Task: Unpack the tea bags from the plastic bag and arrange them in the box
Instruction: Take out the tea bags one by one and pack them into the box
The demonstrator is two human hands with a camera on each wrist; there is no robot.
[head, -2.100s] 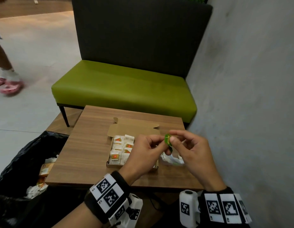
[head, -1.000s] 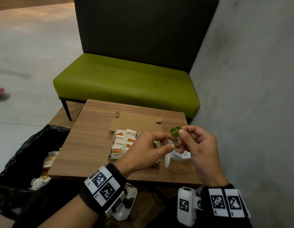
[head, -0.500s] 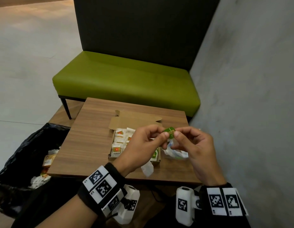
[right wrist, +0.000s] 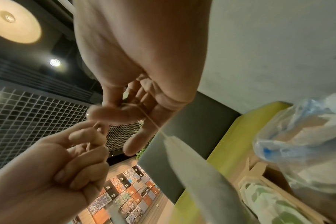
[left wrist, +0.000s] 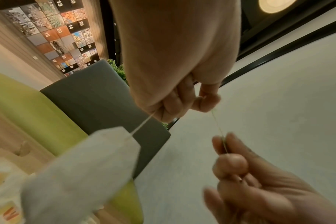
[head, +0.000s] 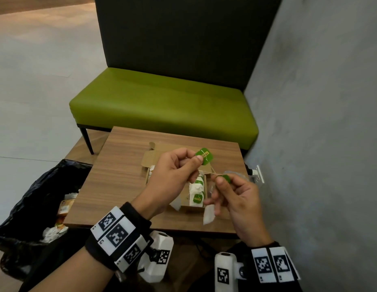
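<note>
Over the open cardboard box my left hand pinches a green tea bag tag. Lower and to the right, my right hand pinches a second green tag. Thin strings run between the two tags. A white tea bag dangles under the right hand, and another tea bag hangs beneath the left hand, its string leading to the bag. Several tea bags lie in the box. The clear plastic bag sits right of the box.
The box stands on a small wooden table. A black rubbish bag holding wrappers stands at the table's left. A green bench is behind the table. A grey wall with a socket runs close on the right.
The two hands, pinching together at one green tag, have drawn apart. The left hand rose with one tag; the right dropped with another. A second tea bag now hangs free.
</note>
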